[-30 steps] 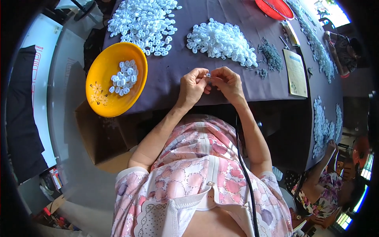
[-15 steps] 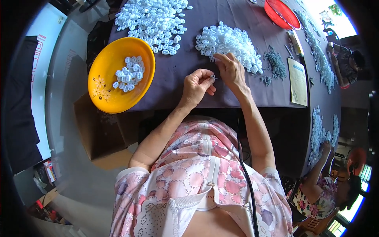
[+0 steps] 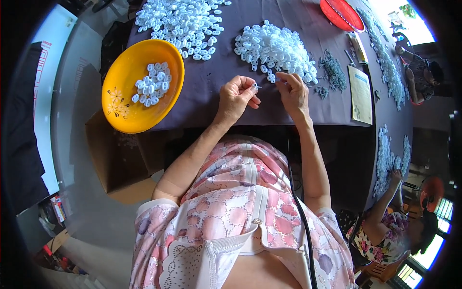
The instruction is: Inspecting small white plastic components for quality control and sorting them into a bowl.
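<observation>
My left hand [image 3: 237, 96] is closed on a small white plastic piece [image 3: 253, 87] just above the dark purple table [image 3: 211, 84]. My right hand [image 3: 292, 91] reaches with its fingertips into the near edge of a heap of white plastic pieces [image 3: 274, 48]; whether it grips one I cannot tell. A second heap of white pieces [image 3: 178, 21] lies farther back on the left. An orange bowl [image 3: 120, 111] at the table's left edge holds a small cluster of white pieces [image 3: 152, 86].
A red dish [image 3: 342, 13] stands at the back right. Small dark metal parts [image 3: 333, 72] and a tan card [image 3: 361, 94] lie to the right. More white pieces [image 3: 387, 149] run along the right side, where another person [image 3: 390, 226] sits. A cardboard box [image 3: 120, 154] stands under the bowl.
My hands were together in front of me; the right hand has moved away to the heap of white pieces while the left keeps its small piece.
</observation>
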Action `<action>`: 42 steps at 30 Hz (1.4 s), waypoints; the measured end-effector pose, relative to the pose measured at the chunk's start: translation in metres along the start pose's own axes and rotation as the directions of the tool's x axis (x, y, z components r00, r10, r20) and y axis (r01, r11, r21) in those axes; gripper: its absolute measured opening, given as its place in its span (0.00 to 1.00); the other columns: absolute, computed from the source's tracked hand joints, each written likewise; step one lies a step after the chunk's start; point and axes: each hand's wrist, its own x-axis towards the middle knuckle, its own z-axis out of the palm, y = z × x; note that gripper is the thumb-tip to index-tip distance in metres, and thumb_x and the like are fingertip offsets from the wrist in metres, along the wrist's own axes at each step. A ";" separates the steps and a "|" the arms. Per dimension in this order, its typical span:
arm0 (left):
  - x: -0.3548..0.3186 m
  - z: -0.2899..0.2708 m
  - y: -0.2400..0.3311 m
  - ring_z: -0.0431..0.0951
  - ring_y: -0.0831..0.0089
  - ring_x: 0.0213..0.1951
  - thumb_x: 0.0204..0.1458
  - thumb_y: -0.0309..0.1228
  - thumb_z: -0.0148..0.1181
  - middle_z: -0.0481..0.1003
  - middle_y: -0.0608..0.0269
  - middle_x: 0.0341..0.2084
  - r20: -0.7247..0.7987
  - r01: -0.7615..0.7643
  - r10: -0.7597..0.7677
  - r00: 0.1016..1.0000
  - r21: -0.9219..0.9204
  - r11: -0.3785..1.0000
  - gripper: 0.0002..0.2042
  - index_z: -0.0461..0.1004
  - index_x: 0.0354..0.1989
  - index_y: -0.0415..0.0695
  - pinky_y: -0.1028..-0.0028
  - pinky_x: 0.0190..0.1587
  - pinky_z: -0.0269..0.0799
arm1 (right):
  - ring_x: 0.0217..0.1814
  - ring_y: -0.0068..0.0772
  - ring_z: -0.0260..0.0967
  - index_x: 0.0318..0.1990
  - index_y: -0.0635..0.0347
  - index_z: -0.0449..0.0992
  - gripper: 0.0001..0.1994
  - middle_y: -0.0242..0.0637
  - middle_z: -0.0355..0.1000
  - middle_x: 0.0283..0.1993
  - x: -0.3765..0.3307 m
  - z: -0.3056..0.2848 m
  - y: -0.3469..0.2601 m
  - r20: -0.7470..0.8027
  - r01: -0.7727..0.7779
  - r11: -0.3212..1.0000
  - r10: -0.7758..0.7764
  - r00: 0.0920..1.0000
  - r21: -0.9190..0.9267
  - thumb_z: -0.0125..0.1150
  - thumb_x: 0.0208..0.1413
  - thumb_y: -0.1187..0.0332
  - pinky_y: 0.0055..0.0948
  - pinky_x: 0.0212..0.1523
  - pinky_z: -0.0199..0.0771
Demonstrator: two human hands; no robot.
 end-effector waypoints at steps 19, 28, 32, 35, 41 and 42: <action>0.002 0.004 0.000 0.77 0.74 0.22 0.51 0.23 0.55 0.74 0.60 0.25 -0.021 0.052 -0.053 0.998 -0.078 0.996 0.07 0.71 0.39 0.36 0.78 0.22 0.76 | 0.29 0.22 0.73 0.35 0.63 0.74 0.07 0.34 0.74 0.29 0.002 0.006 -0.001 0.083 -0.317 0.712 0.343 0.936 0.626 0.62 0.48 0.74 0.21 0.29 0.73; 0.004 0.012 0.006 0.77 0.73 0.21 0.50 0.24 0.57 0.74 0.60 0.24 -0.008 0.190 -0.193 0.981 -0.145 0.971 0.05 0.71 0.34 0.37 0.78 0.20 0.75 | 0.34 0.28 0.75 0.42 0.66 0.73 0.10 0.38 0.74 0.36 -0.014 0.009 -0.012 0.259 -0.459 0.391 0.466 0.846 0.798 0.59 0.51 0.75 0.22 0.32 0.77; 0.003 0.017 0.004 0.77 0.74 0.21 0.50 0.24 0.57 0.74 0.61 0.24 -0.005 0.183 -0.185 0.983 -0.099 0.978 0.05 0.71 0.34 0.37 0.78 0.19 0.74 | 0.34 0.28 0.75 0.41 0.67 0.73 0.10 0.38 0.74 0.36 -0.017 0.010 -0.009 0.240 -0.436 0.394 0.456 0.857 0.809 0.58 0.51 0.76 0.22 0.33 0.77; 0.005 0.017 0.001 0.76 0.75 0.22 0.50 0.24 0.57 0.74 0.62 0.24 -0.017 0.154 -0.155 0.988 -0.083 0.985 0.05 0.71 0.33 0.38 0.79 0.19 0.74 | 0.35 0.28 0.75 0.41 0.66 0.74 0.09 0.38 0.74 0.35 -0.016 0.012 -0.007 0.235 -0.423 0.397 0.441 0.866 0.814 0.58 0.52 0.77 0.21 0.32 0.77; 0.006 0.012 0.000 0.76 0.76 0.21 0.50 0.24 0.57 0.73 0.63 0.23 -0.003 0.147 -0.150 0.989 -0.162 0.976 0.04 0.71 0.33 0.38 0.80 0.19 0.73 | 0.33 0.27 0.75 0.42 0.66 0.74 0.09 0.37 0.74 0.35 -0.016 0.011 -0.006 0.236 -0.412 0.399 0.420 0.876 0.819 0.57 0.52 0.77 0.22 0.33 0.77; 0.005 0.011 -0.001 0.75 0.76 0.20 0.50 0.23 0.57 0.73 0.63 0.23 -0.004 0.136 -0.139 0.990 -0.164 0.977 0.04 0.71 0.33 0.37 0.80 0.19 0.73 | 0.33 0.27 0.75 0.42 0.66 0.74 0.09 0.37 0.74 0.35 -0.017 0.011 -0.006 0.235 -0.411 0.397 0.421 0.876 0.821 0.57 0.52 0.77 0.22 0.33 0.77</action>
